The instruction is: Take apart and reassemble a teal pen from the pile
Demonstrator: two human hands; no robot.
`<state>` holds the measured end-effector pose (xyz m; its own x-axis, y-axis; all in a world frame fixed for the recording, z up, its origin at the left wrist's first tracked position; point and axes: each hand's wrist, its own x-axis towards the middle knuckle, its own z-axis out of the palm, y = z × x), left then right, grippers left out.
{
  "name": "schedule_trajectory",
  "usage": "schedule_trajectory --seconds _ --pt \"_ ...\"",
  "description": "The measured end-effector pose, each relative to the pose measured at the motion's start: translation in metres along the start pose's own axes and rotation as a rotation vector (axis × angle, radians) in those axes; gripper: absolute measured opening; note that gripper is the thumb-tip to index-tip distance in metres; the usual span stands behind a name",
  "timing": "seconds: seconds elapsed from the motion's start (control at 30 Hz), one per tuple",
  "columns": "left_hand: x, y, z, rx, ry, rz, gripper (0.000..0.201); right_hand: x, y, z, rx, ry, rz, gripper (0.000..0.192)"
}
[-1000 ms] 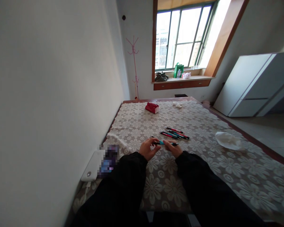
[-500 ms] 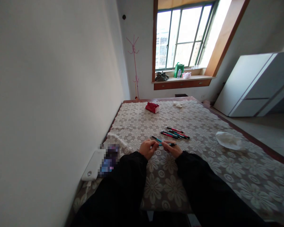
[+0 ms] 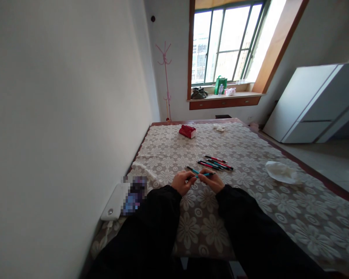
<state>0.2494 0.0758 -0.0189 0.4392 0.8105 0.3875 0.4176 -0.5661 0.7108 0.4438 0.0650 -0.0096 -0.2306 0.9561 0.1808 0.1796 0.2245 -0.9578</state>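
Close together over the near part of the table, my left hand (image 3: 182, 182) and my right hand (image 3: 211, 181) both pinch a slim teal and black pen (image 3: 208, 174). Its black end sticks out to the right past my right fingers, while my left fingers hide most of the other end. Just beyond my fingertips a second teal and black pen (image 3: 192, 169) lies slanted, partly covered by my right hand. Farther off to the right, several red, teal and black pens (image 3: 216, 164) rest in a loose bunch on the patterned tablecloth (image 3: 203, 228).
A red tissue pack (image 3: 187, 131) stands toward the far end of the table. On the right lies a crumpled white sheet (image 3: 282, 173). To my left, by the wall, are a white power bank (image 3: 113, 205) with a cable and a blurred-out phone (image 3: 135, 195).
The held pen has turned slightly, its right end now tilting up more. My fingers have shifted a little along it; the other pens lie as before.
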Motion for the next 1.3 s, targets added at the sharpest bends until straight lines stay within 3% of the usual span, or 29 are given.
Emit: schedule_trajectory --seconds 0.23,0.5,0.7,0.93,1.13,1.3 --pt "0.0 0.0 -0.001 0.006 -0.031 -0.022 0.046 0.003 0.014 -0.002 0.124 -0.027 0.011 0.048" --pt "0.002 -0.001 -0.001 0.062 0.088 -0.056 0.021 0.003 0.011 -0.01 0.234 -0.109 0.031 0.045" --pt "0.002 -0.001 -0.001 0.118 0.083 -0.109 0.015 0.005 0.016 -0.008 0.0 0.048 -0.062 0.044" --pt "-0.001 -0.003 -0.001 0.252 0.062 -0.168 0.018 0.005 0.031 -0.001 -0.283 -0.103 -0.097 0.037" --pt "0.001 -0.002 -0.001 0.26 -0.056 -0.097 0.017 0.003 0.028 -0.004 -0.685 -0.074 -0.155 0.031" --pt "0.001 -0.003 -0.001 0.279 -0.074 -0.088 0.019 0.004 0.031 -0.007 -0.823 -0.115 -0.254 0.022"
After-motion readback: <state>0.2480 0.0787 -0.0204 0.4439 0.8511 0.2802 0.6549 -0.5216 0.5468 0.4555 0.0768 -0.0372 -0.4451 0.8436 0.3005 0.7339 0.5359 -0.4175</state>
